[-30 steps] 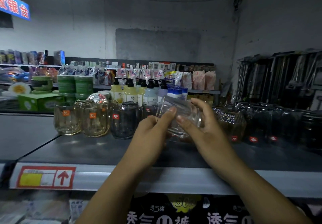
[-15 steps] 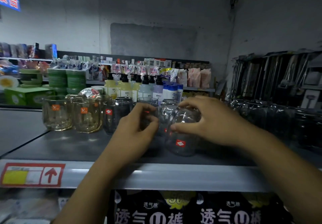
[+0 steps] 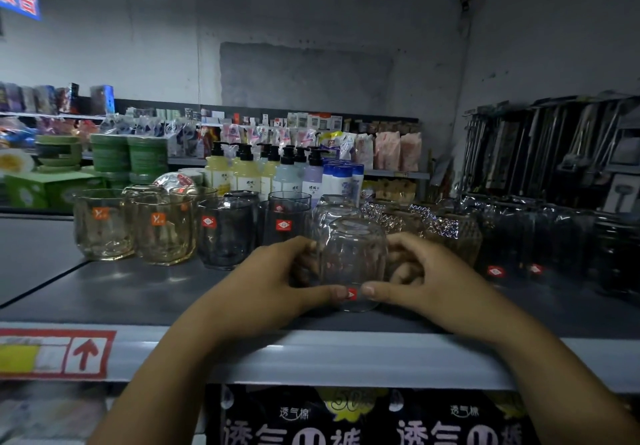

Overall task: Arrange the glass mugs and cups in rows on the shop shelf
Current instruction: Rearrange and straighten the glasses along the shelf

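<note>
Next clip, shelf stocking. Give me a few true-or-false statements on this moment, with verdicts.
1. Both the left hand and the right hand hold the clear cup. True.
2. The clear cup stands left of the amber cups. False: it is to their right.
3. The amber cups carry orange stickers. True.
4. The pump bottles stand in front of the amber cups. False: they stand further back.
5. The arrow on the shelf label points down. False: it points up.

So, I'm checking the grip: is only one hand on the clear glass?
No, the left hand and the right hand both grip the clear glass, one on each side.
</note>
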Motion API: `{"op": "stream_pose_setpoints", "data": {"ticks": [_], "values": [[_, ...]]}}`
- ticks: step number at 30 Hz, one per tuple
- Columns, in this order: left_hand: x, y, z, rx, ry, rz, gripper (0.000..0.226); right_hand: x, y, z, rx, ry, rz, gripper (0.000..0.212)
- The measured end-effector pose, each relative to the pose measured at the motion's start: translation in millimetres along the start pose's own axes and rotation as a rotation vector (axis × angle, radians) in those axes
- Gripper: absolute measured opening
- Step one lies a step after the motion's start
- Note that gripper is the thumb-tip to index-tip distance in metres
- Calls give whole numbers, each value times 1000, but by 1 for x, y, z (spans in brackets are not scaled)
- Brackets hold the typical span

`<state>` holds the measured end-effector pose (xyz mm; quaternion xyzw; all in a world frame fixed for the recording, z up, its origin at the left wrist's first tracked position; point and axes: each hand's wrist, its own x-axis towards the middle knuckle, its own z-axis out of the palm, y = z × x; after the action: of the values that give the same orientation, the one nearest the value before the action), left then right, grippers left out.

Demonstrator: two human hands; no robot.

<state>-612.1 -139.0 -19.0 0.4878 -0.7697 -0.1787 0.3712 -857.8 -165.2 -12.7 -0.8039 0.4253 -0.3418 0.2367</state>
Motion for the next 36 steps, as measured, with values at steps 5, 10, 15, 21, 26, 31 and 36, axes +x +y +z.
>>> {"op": "stream_pose_setpoints", "data": {"ticks": [5, 10, 15, 21, 26, 31, 36], "values": [[0, -5, 0, 3, 50, -16, 47, 0, -3, 2, 28, -27, -28, 48], [1, -5, 2, -13, 49, -17, 45, 5, 4, 4, 11, -24, -24, 66], [0, -4, 3, -4, 50, -8, 42, 6, 9, 3, 8, -23, -52, 70], [-6, 8, 1, 17, 281, 12, 58, 3, 8, 6, -13, 216, -120, 50], [-19, 23, -8, -24, 436, 111, 22, -3, 1, 3, 13, 289, -208, 38], [-16, 19, -38, 188, 469, 141, 11, 6, -14, -12, -63, 282, -274, 24], [13, 23, -77, 433, 373, 174, 14, 45, -49, -28, -196, 132, -333, 20]]}}
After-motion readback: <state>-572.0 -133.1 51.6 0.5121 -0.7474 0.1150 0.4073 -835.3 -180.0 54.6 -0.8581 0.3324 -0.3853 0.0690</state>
